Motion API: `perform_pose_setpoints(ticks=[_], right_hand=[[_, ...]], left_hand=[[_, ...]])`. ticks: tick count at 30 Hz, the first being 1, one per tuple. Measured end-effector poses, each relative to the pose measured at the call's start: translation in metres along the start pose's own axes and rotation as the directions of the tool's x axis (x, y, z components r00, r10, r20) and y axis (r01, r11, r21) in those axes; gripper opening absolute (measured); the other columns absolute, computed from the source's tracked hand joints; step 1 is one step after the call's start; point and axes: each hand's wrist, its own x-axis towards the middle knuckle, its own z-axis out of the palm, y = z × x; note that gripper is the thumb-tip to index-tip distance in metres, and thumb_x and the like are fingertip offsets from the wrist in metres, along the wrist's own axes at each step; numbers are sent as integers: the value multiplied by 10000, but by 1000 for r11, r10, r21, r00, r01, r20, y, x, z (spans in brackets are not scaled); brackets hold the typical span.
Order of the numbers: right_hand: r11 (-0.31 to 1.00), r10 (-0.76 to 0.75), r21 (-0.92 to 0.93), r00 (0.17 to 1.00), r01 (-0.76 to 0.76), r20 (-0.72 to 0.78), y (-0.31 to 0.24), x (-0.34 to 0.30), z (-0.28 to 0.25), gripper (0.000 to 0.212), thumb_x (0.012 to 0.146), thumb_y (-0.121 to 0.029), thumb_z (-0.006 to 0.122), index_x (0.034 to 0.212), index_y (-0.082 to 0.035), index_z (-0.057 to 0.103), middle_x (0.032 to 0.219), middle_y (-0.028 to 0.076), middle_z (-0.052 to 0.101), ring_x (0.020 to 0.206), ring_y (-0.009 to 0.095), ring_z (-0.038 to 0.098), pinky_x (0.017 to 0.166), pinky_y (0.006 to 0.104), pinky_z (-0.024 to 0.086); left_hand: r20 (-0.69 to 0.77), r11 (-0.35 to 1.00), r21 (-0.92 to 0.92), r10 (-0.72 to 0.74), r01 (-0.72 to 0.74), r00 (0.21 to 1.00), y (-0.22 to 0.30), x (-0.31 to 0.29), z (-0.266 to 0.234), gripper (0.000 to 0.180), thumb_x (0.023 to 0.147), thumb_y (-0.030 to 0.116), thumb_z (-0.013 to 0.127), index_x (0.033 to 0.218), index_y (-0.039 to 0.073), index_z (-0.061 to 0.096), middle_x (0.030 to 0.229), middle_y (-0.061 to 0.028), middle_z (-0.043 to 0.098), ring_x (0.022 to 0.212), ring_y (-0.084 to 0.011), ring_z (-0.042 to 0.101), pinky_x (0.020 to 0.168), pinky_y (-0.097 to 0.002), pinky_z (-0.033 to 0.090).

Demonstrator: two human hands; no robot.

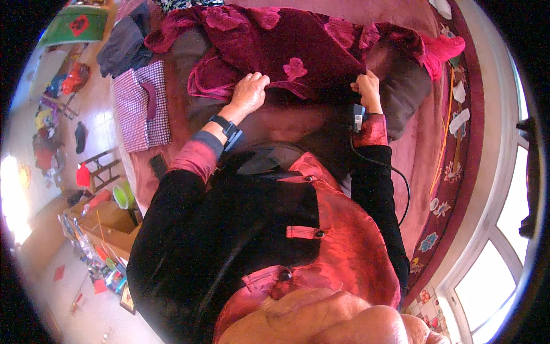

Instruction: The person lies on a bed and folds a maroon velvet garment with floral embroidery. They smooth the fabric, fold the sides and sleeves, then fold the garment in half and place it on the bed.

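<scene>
A dark magenta velvet garment (pixel 269 43) with pink flower patterns is spread across my lap and knees, its near edge toward me. My left hand (pixel 250 92) is closed on that near edge, at the left of the cloth. At the right, my right hand (pixel 368 90) is closed at the garment's corner, its fingers curled against the fabric. What lies inside either fist is hidden. Wrist devices (pixel 229 131) are strapped on both arms, and a black cable runs from the right one. My dark trouser legs (pixel 401 92) show below the cloth.
I sit on a pink-covered bed (pixel 409 166). At the left lie a folded checked cloth (pixel 140 109), a dark grey garment (pixel 123 46) and a black phone (pixel 158 167). Beyond the bed's left edge stand a stool (pixel 104 170) and a cardboard box (pixel 112 229). Windows line the right.
</scene>
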Motion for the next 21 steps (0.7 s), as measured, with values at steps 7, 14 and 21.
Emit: perform_pose_setpoints(ticks=[7,14,21], right_hand=[[998,-32,48,994,37,-106,13,14,0,173,873,-84,549,984,21,629,813,104,650,613,183,642,513,290,494],[397,-875,-656,482,642,-58,-6,3,15,335,889,-232,648,1185,-75,631,1313,166,571,1206,349,521,1034,433,416],[97,-497,-924,823,369,276,-2,-15,13,434,861,-458,656,1169,-152,674,1363,94,569,1327,351,449,1042,513,408]], left_hand=[[173,972,-217,-48,86,984,-3,6,-16,159,857,230,642,920,88,607,928,-110,624,893,-333,629,753,-440,515],[-424,989,109,140,-103,895,-36,58,-56,212,855,139,596,1060,102,634,1033,-95,630,1007,-324,596,843,-423,514],[53,851,491,-242,186,969,-70,44,-69,361,833,290,656,1105,53,648,1096,-138,653,1129,-327,581,951,-472,450]])
